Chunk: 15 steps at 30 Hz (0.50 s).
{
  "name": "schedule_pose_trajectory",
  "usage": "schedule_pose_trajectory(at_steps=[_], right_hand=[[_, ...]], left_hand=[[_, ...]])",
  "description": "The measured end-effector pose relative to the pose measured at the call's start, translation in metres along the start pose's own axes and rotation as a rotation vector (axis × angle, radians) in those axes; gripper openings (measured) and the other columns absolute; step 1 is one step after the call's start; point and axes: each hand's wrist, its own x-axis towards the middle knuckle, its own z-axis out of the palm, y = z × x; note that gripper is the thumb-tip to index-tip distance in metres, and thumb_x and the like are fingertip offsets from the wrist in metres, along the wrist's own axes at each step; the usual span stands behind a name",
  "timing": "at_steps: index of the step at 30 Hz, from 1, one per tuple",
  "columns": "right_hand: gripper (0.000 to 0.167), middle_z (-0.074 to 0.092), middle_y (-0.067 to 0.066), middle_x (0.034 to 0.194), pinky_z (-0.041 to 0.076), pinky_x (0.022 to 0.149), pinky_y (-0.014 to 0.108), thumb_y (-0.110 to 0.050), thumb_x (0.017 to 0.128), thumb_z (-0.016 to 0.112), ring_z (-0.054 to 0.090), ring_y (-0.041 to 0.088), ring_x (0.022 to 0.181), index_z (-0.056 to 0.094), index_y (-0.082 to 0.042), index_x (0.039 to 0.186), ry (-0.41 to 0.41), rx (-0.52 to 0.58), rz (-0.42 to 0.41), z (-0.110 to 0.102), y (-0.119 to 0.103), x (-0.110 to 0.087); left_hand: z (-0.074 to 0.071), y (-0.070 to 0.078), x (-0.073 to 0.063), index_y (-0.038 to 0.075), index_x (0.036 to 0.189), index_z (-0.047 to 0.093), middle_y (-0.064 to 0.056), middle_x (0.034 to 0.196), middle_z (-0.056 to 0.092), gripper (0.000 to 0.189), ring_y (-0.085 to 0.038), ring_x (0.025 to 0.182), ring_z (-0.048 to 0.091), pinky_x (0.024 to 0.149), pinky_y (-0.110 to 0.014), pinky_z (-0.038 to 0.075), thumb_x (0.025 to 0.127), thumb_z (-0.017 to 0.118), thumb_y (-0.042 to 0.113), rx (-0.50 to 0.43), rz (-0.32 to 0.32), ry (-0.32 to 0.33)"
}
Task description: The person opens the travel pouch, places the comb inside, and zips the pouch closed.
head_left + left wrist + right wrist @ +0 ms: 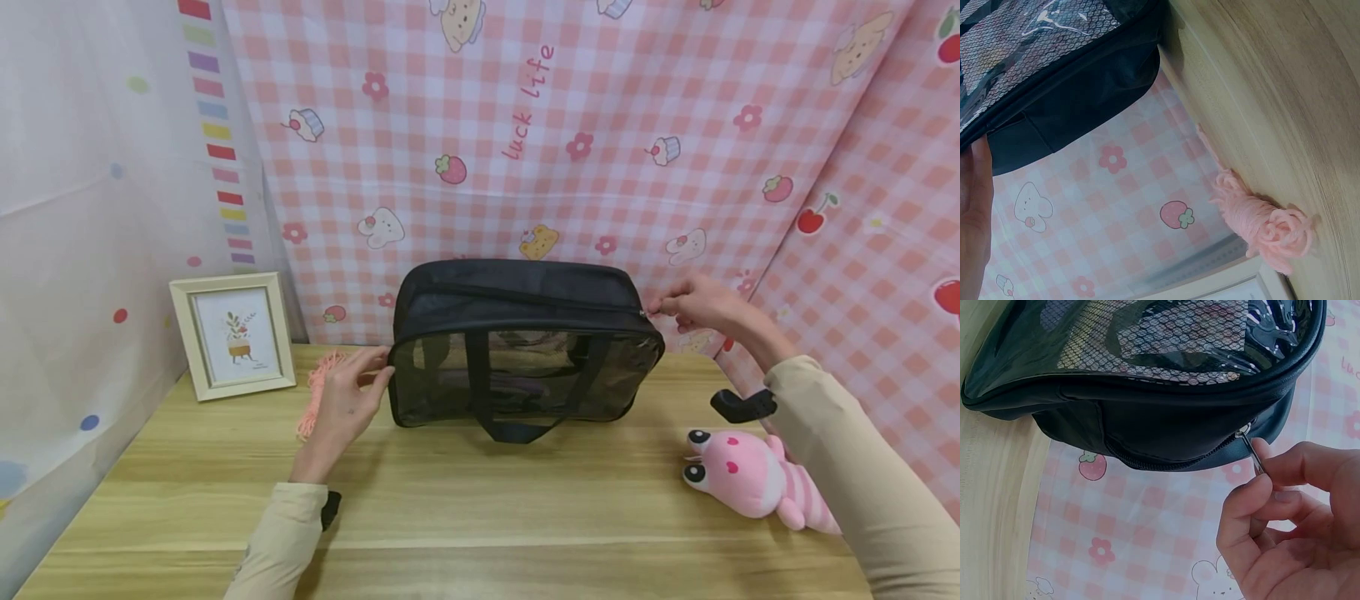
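Observation:
A black bag with a see-through front and black strap handles stands upright on the table. Its zipper line runs across the top. At the bag's upper right end, my right hand pinches the metal zipper pull between thumb and fingers. My left hand holds the bag's left edge with its fingertips; the left wrist view shows only part of that hand. Through the clear panel some netted or patterned contents show, but their kind is hard to make out.
Behind the left hand lies a bundle of pink yarn, beside a cream picture frame. A pink striped plush toy lies at the right, under the right forearm. Checked cloth hangs behind the wooden table.

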Motion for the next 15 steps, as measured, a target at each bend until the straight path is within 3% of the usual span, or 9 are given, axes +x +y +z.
schedule_pose_trajectory(at_steps=[15], right_hand=[[0.033,0.054,0.007,0.088,0.048,0.060,0.028,-0.016,0.101,0.046,0.045,0.016,0.061,0.059,0.010,0.117,0.000,0.015,0.015,-0.0003,0.0042,-0.0029]], left_hand=[[0.0000,-0.0002,0.0000,0.003,0.108,0.067,-0.010,0.102,0.066,0.024,-0.020,0.088,0.066,0.071,-0.031,0.058,0.085,0.067,-0.003,0.005,0.010,0.001]])
